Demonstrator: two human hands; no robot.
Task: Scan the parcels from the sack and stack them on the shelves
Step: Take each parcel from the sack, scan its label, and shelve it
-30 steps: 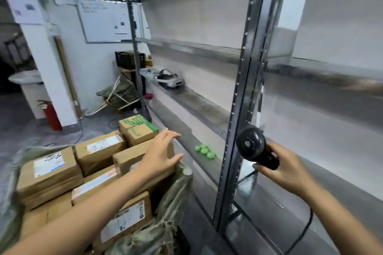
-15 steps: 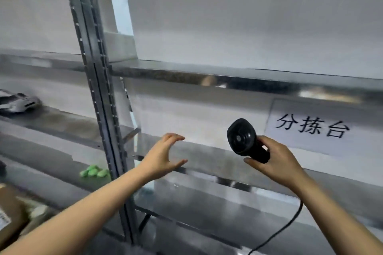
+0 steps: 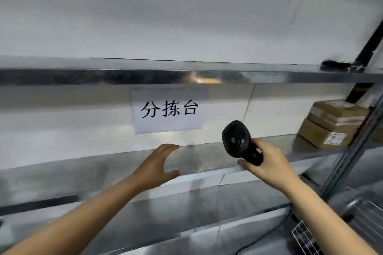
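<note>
My right hand (image 3: 267, 163) grips the handle of a black barcode scanner (image 3: 238, 141), whose round head points up and left. My left hand (image 3: 157, 165) hovers with fingers spread and nothing in it, just in front of the metal middle shelf (image 3: 103, 170). Two brown cardboard parcels (image 3: 333, 122) lie stacked at the right end of that shelf, well right of both hands. The sack is out of view.
A white paper sign (image 3: 169, 109) with black characters hangs on the wall behind the shelf. An upper metal shelf (image 3: 145, 74) runs across above it. A steel upright (image 3: 356, 134) stands at the right, with a wire rack (image 3: 306, 234) at the bottom right.
The view has swung right, from the sack of parcels to the shelving with the sign. My left hand left the parcels and now hangs open over the shelf. The scanner stays in my right hand.
</note>
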